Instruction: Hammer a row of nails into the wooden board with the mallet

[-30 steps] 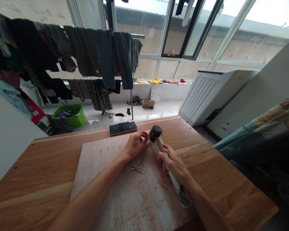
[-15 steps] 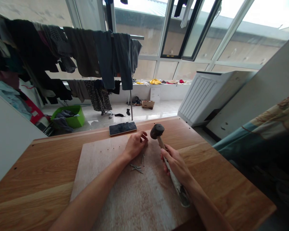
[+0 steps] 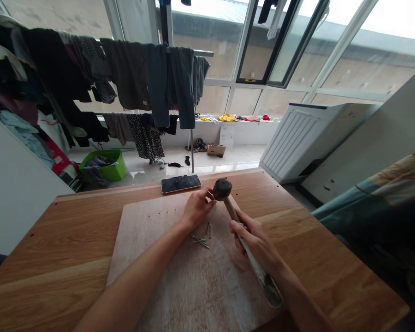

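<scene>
My right hand (image 3: 254,240) is wrapped round the wooden handle of a hammer (image 3: 228,205), whose dark head hovers just right of my left fingertips. My left hand (image 3: 198,207) rests on a pale wooden board (image 3: 152,258) with its fingers pinched together, apparently on a nail too small to make out under the hammer head. Several loose nails (image 3: 202,237) lie on the board just below my left hand. The board lies on a brown wooden table (image 3: 65,230).
A phone (image 3: 180,183) lies face up at the table's far edge. Small holes dot the board's far left part. Beyond the table stand a rack of hanging clothes (image 3: 124,78), a green basket (image 3: 107,164) on the floor and a white radiator panel (image 3: 297,138).
The hammer head rose and swung right half a second ago, then came back down beside my left fingertips. My left hand stayed pinched in place. The camera shifted slightly.
</scene>
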Tool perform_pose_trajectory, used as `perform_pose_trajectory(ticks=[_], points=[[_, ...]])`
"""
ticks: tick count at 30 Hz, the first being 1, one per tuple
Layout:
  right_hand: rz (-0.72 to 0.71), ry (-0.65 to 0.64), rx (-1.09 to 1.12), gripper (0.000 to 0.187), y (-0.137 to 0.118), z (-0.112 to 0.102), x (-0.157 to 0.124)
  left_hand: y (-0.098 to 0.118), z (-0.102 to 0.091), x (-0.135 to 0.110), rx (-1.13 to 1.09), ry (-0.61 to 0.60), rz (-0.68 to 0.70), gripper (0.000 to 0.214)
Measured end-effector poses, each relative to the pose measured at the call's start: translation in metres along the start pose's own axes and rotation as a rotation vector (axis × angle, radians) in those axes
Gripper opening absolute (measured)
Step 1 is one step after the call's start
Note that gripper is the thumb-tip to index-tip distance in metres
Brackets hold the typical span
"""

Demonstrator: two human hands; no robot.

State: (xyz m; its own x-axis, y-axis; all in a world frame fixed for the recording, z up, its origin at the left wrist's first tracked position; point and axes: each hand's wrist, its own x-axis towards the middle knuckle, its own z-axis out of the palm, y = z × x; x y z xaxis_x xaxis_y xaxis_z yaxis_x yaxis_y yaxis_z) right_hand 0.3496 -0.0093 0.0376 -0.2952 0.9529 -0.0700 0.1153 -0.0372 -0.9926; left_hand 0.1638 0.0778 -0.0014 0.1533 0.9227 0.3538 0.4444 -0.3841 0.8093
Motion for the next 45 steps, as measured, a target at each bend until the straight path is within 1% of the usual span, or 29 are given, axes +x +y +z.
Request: perform_pose_trajectory(ticks=[4,10,14,16,20,22,24,26,27,28,30,34,36,39,40,42,45], points=[[-0.009,0.003,-0.005,0.039,-0.001,-0.002,-0.001,-0.001,0.001,0.000,0.006,0.005,-0.012,0.026],[-0.021,0.018,-0.014,0.034,-0.002,-0.001,-0.001,-0.001,0.000,-0.001,-0.005,0.003,-0.024,0.025],[0.001,0.021,-0.005,0.032,-0.005,0.000,-0.002,-0.001,0.000,-0.002,0.019,-0.014,0.012,0.024],[0.014,0.042,0.004,0.029,-0.006,-0.001,-0.002,-0.002,0.001,-0.001,0.030,0.000,0.024,0.022],[0.054,0.101,-0.013,0.027,-0.001,-0.003,0.001,0.001,-0.003,0.002,0.063,0.034,-0.008,0.015],[0.080,0.107,-0.044,0.025,0.004,-0.004,0.004,0.008,-0.011,0.002,0.108,-0.033,-0.016,0.009],[0.100,0.109,-0.078,0.025,0.007,-0.006,0.007,0.019,-0.022,-0.002,0.195,-0.190,0.014,0.007],[0.111,0.113,-0.099,0.025,0.009,-0.007,0.009,0.033,-0.034,-0.011,0.325,-0.369,0.077,0.010],[0.115,0.116,-0.104,0.025,0.009,-0.008,0.010,0.040,-0.039,-0.017,0.397,-0.435,0.106,0.011],[0.118,0.119,-0.109,0.026,0.009,-0.008,0.010,0.046,-0.042,-0.022,0.466,-0.478,0.126,0.012],[0.127,0.124,-0.122,0.028,0.010,-0.009,0.011,0.056,-0.045,-0.031,0.576,-0.509,0.141,0.012],[0.148,0.132,-0.160,0.037,0.012,-0.010,0.011,0.062,-0.037,-0.040,0.682,-0.528,0.152,0.022],[0.153,0.131,-0.174,0.041,0.014,-0.010,0.012,0.061,-0.033,-0.042,0.709,-0.526,0.170,0.025],[0.168,0.104,-0.175,0.051,0.013,-0.011,0.016,0.056,-0.030,-0.041,0.720,-0.493,0.212,0.024],[0.177,0.092,-0.179,0.050,0.012,-0.011,0.019,0.053,-0.031,-0.040,0.703,-0.475,0.217,0.022],[0.195,0.076,-0.206,0.041,0.008,-0.011,0.026,0.046,-0.033,-0.035,0.624,-0.427,0.205,0.021],[0.190,0.108,-0.274,0.025,0.002,-0.011,0.038,0.029,-0.037,-0.024,0.402,-0.286,0.165,0.018]])
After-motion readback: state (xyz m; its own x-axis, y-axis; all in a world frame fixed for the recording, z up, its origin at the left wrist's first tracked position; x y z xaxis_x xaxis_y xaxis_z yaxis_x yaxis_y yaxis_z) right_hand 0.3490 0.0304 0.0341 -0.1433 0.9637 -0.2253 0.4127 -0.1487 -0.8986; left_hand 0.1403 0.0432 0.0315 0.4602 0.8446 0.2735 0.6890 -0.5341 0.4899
